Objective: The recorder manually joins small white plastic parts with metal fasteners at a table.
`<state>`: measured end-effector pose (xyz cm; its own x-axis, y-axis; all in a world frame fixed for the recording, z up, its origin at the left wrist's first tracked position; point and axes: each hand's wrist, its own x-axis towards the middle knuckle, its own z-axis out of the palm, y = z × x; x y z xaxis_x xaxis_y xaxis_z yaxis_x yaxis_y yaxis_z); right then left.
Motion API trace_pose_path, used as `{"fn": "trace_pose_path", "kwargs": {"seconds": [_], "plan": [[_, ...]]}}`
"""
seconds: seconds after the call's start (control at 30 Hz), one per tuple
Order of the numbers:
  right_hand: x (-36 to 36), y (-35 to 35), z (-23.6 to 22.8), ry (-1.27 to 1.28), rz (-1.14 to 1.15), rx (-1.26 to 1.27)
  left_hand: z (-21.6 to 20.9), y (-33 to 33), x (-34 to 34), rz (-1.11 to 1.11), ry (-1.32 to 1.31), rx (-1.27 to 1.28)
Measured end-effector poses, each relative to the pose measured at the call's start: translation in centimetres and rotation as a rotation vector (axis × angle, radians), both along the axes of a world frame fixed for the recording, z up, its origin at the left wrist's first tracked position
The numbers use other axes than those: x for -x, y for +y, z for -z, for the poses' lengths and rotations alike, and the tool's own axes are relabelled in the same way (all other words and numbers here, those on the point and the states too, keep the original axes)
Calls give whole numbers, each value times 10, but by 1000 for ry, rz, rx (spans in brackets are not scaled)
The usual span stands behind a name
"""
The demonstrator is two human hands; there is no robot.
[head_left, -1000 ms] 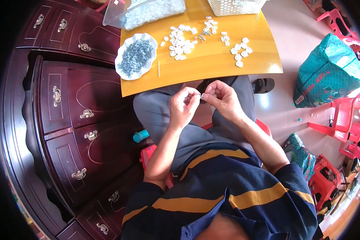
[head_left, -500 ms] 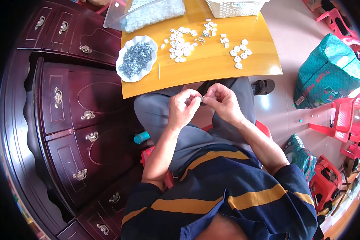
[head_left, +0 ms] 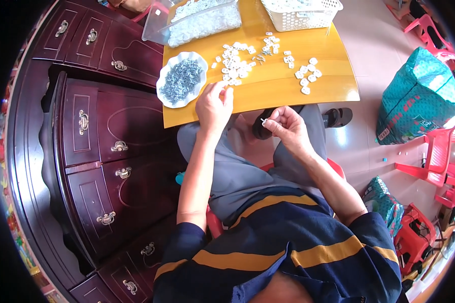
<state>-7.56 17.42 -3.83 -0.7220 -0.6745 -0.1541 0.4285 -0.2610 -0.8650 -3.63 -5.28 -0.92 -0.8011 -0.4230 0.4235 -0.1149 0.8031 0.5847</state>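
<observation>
This looks like a room in a home, with little-parts work done in it. The big dark red cabinet (head_left: pixel 83 194) is the kind you find in a house — it has lots of drawers (head_left: pixel 78 30) and fancy metal handles (head_left: pixel 83 122). The floor (head_left: pixel 356 146) is shiny tile, and a dark sandal (head_left: pixel 339 117) is on it. Red plastic chairs (head_left: pixel 429 159) are over on the right, near a big green bag (head_left: pixel 414 103). The work part shows on the yellow-brown table (head_left: pixel 268 98) — loose white pieces (head_left: pixel 235 63), a wavy white dish (head_left: pixel 203 63) full of gray metal bits (head_left: pixel 181 81), a clear tub (head_left: pixel 155 25) and a white basket (head_left: pixel 308 21).
</observation>
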Motion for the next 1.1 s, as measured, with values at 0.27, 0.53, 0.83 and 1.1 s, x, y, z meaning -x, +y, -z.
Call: {"fn": "trace_pose_path", "kwargs": {"seconds": [0.27, 0.53, 0.83, 1.1], "plan": [[1, 0, -4, -25, 8, -27, 6, -8, 23, -12, -69, 196], [2, 0, -9, -33, -5, -20, 13, -12, 28, -43, -113, 103], [0, 0, -6, -33, -4, -17, 18, -8, 20, 14, -27, 89], [0, -1, -4, -26, -11, -21, 16, -11, 15, 42, 45, -251]]}}
